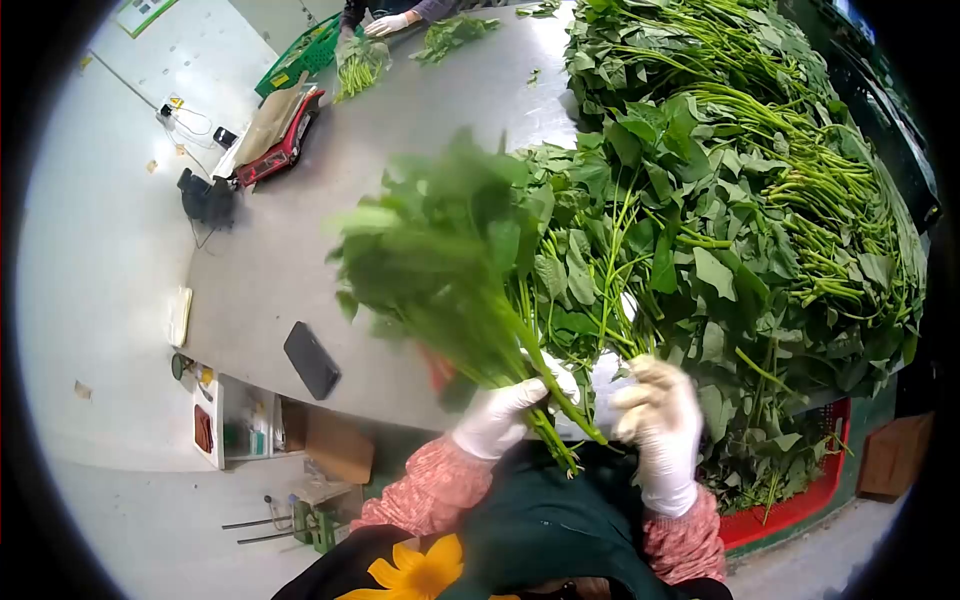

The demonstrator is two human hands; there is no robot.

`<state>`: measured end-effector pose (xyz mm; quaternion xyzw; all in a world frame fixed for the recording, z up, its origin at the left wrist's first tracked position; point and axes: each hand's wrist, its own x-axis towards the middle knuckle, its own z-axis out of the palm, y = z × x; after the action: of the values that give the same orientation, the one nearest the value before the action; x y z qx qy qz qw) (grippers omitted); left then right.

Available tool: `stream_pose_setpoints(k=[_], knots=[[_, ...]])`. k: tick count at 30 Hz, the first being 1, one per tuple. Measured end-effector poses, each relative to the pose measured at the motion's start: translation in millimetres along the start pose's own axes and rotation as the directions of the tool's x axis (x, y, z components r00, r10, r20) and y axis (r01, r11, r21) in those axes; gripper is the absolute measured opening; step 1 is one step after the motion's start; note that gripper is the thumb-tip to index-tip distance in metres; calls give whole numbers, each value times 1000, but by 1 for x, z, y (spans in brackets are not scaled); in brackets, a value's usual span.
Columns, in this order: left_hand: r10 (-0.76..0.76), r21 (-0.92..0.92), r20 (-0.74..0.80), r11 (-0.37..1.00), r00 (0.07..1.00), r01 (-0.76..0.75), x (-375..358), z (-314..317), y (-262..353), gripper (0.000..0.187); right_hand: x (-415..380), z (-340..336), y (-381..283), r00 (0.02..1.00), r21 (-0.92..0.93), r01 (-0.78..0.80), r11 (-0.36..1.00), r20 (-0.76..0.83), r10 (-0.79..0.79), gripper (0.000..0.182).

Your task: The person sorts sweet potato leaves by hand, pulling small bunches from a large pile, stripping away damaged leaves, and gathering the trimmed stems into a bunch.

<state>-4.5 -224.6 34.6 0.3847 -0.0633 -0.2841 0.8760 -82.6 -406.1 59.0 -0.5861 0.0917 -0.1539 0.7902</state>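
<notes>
My left hand (503, 415), in a white glove, is closed around the lower stems of a bunch of leafy greens (440, 255). The bunch leans up and to the left over the table, its leaves blurred by motion. The cut stem ends stick out below the fist, toward my body. My right hand (660, 425), also gloved, is just right of these stem ends. Its fingers are loosely bent and apart, with nothing visible in them. Beyond it lies a big heap of the same greens (720, 270), leaves and long stems mixed.
A metal table (300, 240) carries a dark phone (312, 360) and a red scale (283, 145). At the far end, a co-worker's gloved hand (390, 24) is near a bagged bunch (358, 70) and a green crate (300, 55). A red crate (790, 515) holds greens at lower right.
</notes>
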Motion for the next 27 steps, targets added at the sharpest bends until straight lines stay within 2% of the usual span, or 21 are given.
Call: stream_pose_setpoints(k=[1,3,4,7,11,12,15,16,17,18,20,21,22,23,24,27], knots=[[-12,5,-18,1000,1000,12,0,1,1,21,-4,5,12,991,-307,69,949,131,-30,36],[-35,17,-67,999,997,36,-5,2,6,21,-9,6,6,950,-602,179,778,311,22,28],[-76,76,-45,994,996,79,-5,-1,10,20,-12,9,8,956,-572,183,800,293,-9,19],[-79,45,-47,996,996,81,-7,-4,4,21,-13,2,11,932,-494,209,844,362,-19,15],[-116,4,99,993,988,116,-1,-17,-7,23,-12,-5,17,909,-411,-64,910,352,223,10],[-154,-7,38,988,987,154,-3,-15,-6,23,-12,-4,21,924,-413,36,910,361,128,9],[-243,-50,-110,970,964,239,-10,-10,-4,26,-18,3,20,958,-381,-53,923,241,155,7],[-257,-69,-133,966,957,250,-13,-13,-6,27,-22,10,21,957,-188,-218,958,149,247,5],[-271,-88,-156,962,950,259,-15,-15,-7,29,-23,10,25,969,-200,-183,963,127,210,5],[-212,-81,-224,977,951,199,-14,-7,-9,31,-22,11,33,979,-213,-147,966,106,172,6],[-153,-36,-108,988,982,150,-11,-15,-18,29,-23,14,46,989,-204,-126,971,49,139,9],[-121,-18,-52,993,991,121,-10,-14,-19,28,-25,15,46,989,-276,-124,953,39,140,9],[-115,-2,-147,993,982,116,-13,-10,-22,24,-28,16,47,989,-348,-122,930,32,141,10],[-107,13,-150,994,983,110,-14,-6,-21,23,-30,17,47,990,-418,-119,900,26,142,10],[-98,26,-153,994,983,103,-13,-4,-18,22,-30,20,44,998,-505,-26,863,41,53,12],[-87,60,-169,993,982,98,-11,-6,-18,17,-25,15,44,987,-527,-8,850,131,90,11]])
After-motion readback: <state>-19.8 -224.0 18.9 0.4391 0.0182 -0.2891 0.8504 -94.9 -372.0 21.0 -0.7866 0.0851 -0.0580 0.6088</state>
